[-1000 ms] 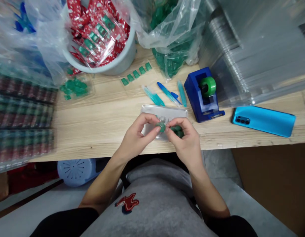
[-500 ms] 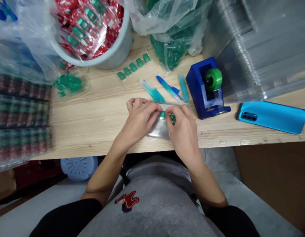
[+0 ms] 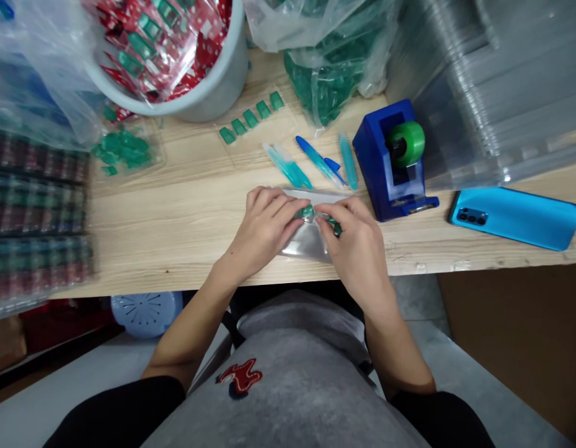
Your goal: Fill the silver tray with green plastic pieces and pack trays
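Note:
Small green clips show between my two hands, above a clear plastic sheet on the wooden table. My left hand has its thumb and fingers closed on the clips from the left. My right hand pinches at their right end, with darker green pieces showing under its fingers. How many pieces each hand holds is hidden. Beyond the hands lie a teal pen-like item, a blue one and another teal one. Several green clips form a slanting row behind them.
A blue tape dispenser and a blue phone are on the right, below stacked clear plastic. At the back stand a grey bucket and a bag of green pieces. Loose green pieces and packed rows lie left.
My right hand has shifted slightly right, and the darker green pieces by its fingers moved with it. My left hand stays at the clips. The whole view has shifted a little.

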Motion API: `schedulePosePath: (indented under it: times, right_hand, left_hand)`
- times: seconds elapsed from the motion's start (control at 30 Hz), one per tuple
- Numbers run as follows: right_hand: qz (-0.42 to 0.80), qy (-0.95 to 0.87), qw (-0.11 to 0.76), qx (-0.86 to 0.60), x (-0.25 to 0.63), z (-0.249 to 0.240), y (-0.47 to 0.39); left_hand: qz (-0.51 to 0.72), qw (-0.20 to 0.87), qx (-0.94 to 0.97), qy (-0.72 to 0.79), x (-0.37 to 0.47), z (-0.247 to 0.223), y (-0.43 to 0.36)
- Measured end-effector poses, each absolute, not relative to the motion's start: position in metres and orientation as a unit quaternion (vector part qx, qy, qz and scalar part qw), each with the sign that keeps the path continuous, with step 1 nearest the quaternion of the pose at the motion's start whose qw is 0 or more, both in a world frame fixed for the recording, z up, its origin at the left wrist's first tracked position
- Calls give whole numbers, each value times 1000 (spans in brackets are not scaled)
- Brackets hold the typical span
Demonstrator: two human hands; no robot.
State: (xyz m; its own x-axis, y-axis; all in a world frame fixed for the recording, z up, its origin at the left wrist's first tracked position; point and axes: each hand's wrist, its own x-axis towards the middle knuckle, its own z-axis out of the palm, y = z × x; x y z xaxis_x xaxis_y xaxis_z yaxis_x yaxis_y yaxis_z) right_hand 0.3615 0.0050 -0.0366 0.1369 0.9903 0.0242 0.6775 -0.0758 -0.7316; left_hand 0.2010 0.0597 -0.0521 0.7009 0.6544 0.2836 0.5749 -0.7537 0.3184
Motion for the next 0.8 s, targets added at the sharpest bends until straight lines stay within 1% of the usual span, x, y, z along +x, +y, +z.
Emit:
schedulePosePath:
  times: [0.17,0.37,0.47,0.63,0.8]
  right_hand:
    - [210,-630,239,-709,356,-35,3]
    - [108,-675,175,-709,349,-42,-2]
    - [61,-691,151,-704,347,-44,-1]
    - [34,-722,139,-677,351,-41,6]
    - [29,-726,149,-670,355,-42,8]
  left_hand:
    - [203,107,921,316,200,-51,64]
    - [238,9,934,266,199,-56,63]
    - [229,38,934,272,196,-58,63]
    - [205,82,928,301,195,-55,67]
    - [206,37,928,307,201,-53,66]
